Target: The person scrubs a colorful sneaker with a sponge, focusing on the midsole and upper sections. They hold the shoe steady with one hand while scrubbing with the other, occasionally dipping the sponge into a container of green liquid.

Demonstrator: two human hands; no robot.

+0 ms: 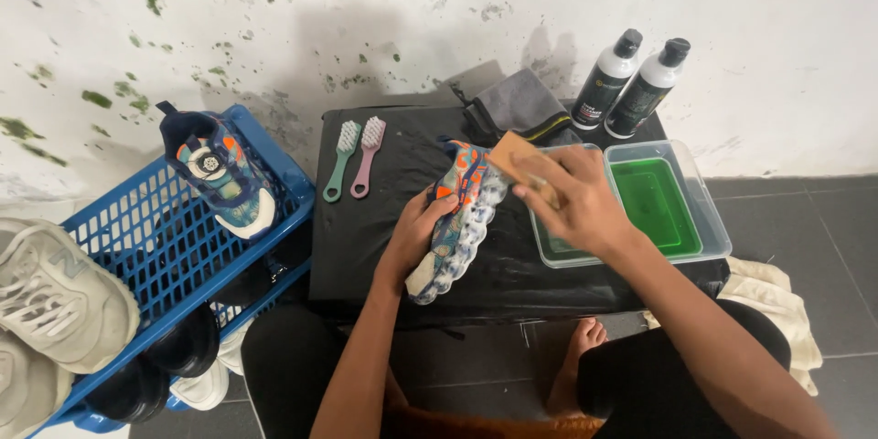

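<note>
Left hand (416,236) gripped the multicoloured sneaker (457,219) around its midsection, fingers curled over the upper, holding it on its side on the black work surface (366,247) with the pale bubbled sole turned to the person's right. Right hand (572,201) was closed around a wooden-backed brush (521,165), pressed to the shoe near its upper end. Whether the bristles met sole or upper could not be told.

Judged handling: shoe light and one-hand manageable; upper soft and yielding, sole springy and lumpy. If wet it would probably turn slippery, so the waist of the shoe, where the left hand sat, looked the surest hold.

Surroundings noted: clear tub of green liquid (654,206) just beside the right hand; two black-capped bottles (631,82) behind it against the wall; grey cloth (521,105) folded nearby; green and pink brushes (355,160) lying side by side. Matching sneaker (219,174) stood in a blue basket (146,265), white trainers (55,297) at its left edge.
</note>
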